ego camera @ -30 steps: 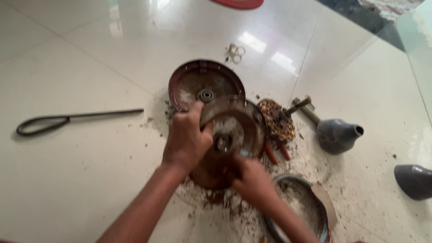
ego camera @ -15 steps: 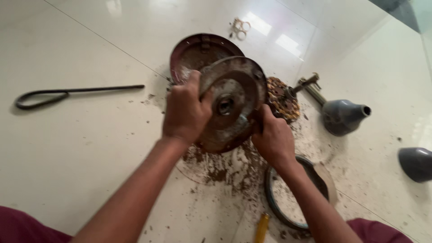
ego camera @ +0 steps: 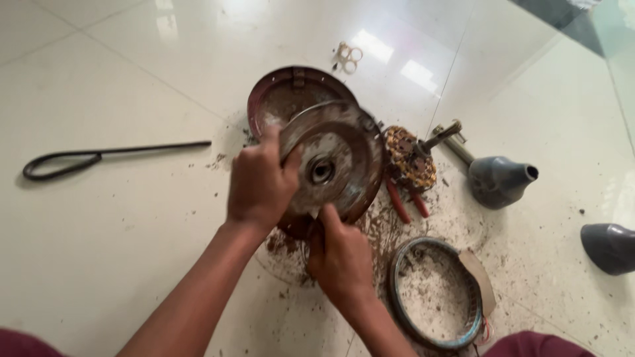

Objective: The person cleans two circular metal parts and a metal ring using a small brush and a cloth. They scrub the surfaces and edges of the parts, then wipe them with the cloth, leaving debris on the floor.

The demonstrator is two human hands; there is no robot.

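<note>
A round, rusty brown motor cover (ego camera: pixel 334 165) with a bearing hole in its middle is held tilted above the white tiled floor. My left hand (ego camera: pixel 259 185) grips its left rim. My right hand (ego camera: pixel 338 254) holds its lower edge from below. Behind it lies a second dirty round cover (ego camera: pixel 284 96), hollow side up. Brown dirt and rust crumbs are scattered on the floor under the held cover.
A copper-wound rotor on a shaft (ego camera: pixel 413 158) and red-handled pliers (ego camera: pixel 403 201) lie to the right. A ring-shaped stator (ego camera: pixel 436 294) sits near my right arm. Two grey cone caps (ego camera: pixel 499 178) (ego camera: pixel 608 246), a looped black rod (ego camera: pixel 99 157) and small white rings (ego camera: pixel 348 56) lie around.
My right hand slid from the cover's right side down to its lower edge, and the cover has turned in my hands. The view has shifted slightly.
</note>
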